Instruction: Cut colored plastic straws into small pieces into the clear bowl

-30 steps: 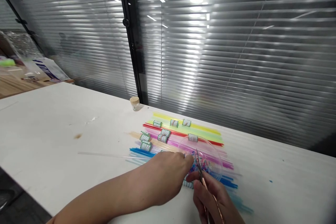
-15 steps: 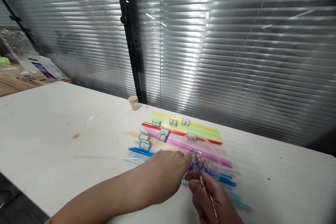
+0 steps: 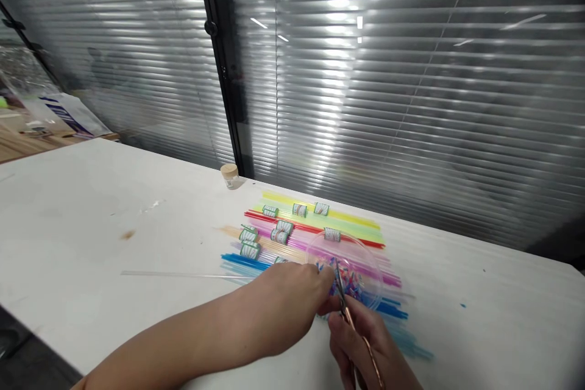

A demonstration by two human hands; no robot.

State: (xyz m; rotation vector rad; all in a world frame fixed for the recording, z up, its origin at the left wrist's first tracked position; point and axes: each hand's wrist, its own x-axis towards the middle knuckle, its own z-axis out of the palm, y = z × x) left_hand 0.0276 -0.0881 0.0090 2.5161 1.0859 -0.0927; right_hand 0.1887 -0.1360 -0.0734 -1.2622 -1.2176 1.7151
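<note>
My left hand (image 3: 292, 301) is closed round one end of a thin clear straw (image 3: 183, 274), which stretches out to the left over the table. Copper-handled scissors (image 3: 346, 311) are in my right hand (image 3: 365, 341), with their blades pointing up beside my left fingertips. Beneath both hands sits a clear round dish (image 3: 377, 268) holding small colourful cut pieces (image 3: 350, 280). It rests on bundles of coloured straws, among them yellow (image 3: 356, 219), red (image 3: 365, 242) and blue (image 3: 242, 262) ones, with printed paper bands (image 3: 300, 210) around them.
A small jar (image 3: 230, 177) with a wooden-looking lid stands near the back edge of the white table (image 3: 82, 213). Window blinds (image 3: 388, 73) rise behind. A white and blue package (image 3: 73, 116) lies on a wooden surface at the far left.
The scissors and my right hand have shifted slightly, and the blades look closer together. My left hand keeps its grip. The whole view has moved a little.
</note>
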